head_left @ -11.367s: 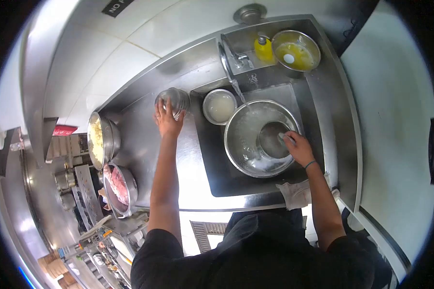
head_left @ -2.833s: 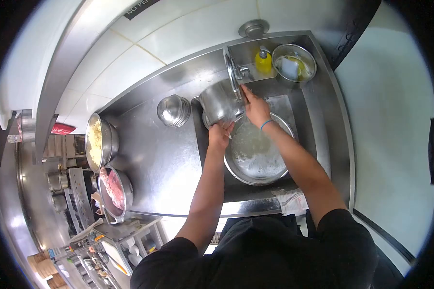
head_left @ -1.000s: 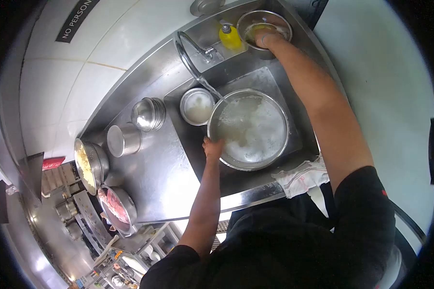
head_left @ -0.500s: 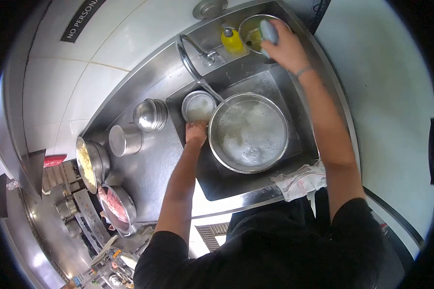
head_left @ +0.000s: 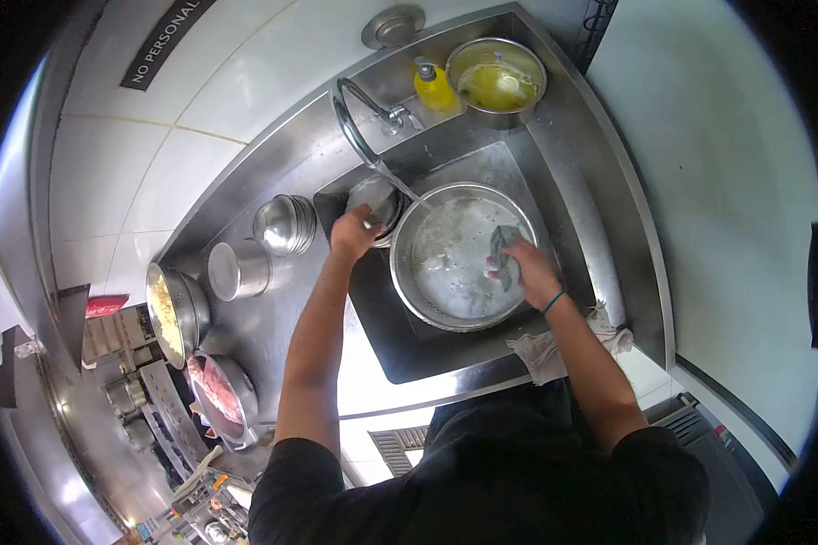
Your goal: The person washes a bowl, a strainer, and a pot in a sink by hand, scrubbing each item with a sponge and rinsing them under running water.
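My right hand (head_left: 524, 271) is closed on a grey-green scrubbing pad (head_left: 503, 258) above the big round pot (head_left: 409, 289), which holds foamy water. My left hand (head_left: 355, 231) grips the rim of a tilted metal bowl (head_left: 371, 196) in the sink, left of the pot. Other round metal ware shows beneath that bowl. Water runs from the curved faucet (head_left: 357, 137) into the pot. A steel bowl of yellowish soapy liquid (head_left: 497, 84) stands at the sink's back right corner, beside a yellow soap bottle (head_left: 434, 87).
Stacked metal bowls (head_left: 284, 224) and a steel container (head_left: 239, 270) stand on the left counter. Farther left are a bowl with yellow food (head_left: 165, 313) and one with raw meat (head_left: 218, 392). A cloth (head_left: 543, 355) lies over the sink's front edge.
My right hand has moved with the pad from the bowl of yellowish liquid down over the big pot. My left hand has lifted and tilted the metal bowl beside the pot.
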`<action>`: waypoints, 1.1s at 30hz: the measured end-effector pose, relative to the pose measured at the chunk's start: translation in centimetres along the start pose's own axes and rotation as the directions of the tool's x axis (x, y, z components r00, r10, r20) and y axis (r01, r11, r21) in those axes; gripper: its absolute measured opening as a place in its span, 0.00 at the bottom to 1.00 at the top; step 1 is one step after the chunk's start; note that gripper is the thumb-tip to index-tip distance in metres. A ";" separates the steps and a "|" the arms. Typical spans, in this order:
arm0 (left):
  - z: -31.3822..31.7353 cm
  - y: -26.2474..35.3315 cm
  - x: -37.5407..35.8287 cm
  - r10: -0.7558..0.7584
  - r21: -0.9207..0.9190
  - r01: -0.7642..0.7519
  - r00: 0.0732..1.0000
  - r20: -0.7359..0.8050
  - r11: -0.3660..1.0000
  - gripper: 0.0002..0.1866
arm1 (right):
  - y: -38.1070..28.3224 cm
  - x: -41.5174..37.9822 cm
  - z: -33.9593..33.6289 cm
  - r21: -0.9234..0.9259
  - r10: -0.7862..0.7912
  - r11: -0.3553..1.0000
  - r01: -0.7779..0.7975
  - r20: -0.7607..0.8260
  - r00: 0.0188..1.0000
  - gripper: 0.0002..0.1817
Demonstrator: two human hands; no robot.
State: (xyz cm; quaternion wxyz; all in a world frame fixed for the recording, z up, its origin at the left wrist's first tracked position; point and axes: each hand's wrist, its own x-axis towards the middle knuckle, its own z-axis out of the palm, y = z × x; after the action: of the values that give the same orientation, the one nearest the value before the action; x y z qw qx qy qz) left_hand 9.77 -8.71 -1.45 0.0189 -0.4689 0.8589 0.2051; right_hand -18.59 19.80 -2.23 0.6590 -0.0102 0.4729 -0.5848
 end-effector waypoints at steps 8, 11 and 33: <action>-5.6 5.6 -3.4 -0.360 -0.784 0.189 0.932 -0.047 0.591 0.40 | 0.0 1.6 10.8 -0.411 -0.434 0.817 0.403 0.022 0.901 0.26; -4.8 10.1 -5.8 -0.598 -0.934 0.274 0.797 0.087 0.229 0.50 | -1.9 1.3 16.7 -0.625 -0.775 0.029 0.780 0.479 0.412 0.22; 2.0 11.0 -8.5 -0.530 -0.955 0.094 0.845 -0.073 0.282 0.25 | 0.7 7.4 17.6 -0.586 -0.688 0.165 0.793 0.508 0.518 0.16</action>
State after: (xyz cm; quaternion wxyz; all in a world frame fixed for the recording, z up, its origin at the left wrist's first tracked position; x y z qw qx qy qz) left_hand 5.25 4.12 2.31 -0.3745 -0.5872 0.4612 0.5497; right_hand -7.87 4.78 2.60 0.2416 -0.5541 0.5623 -0.5642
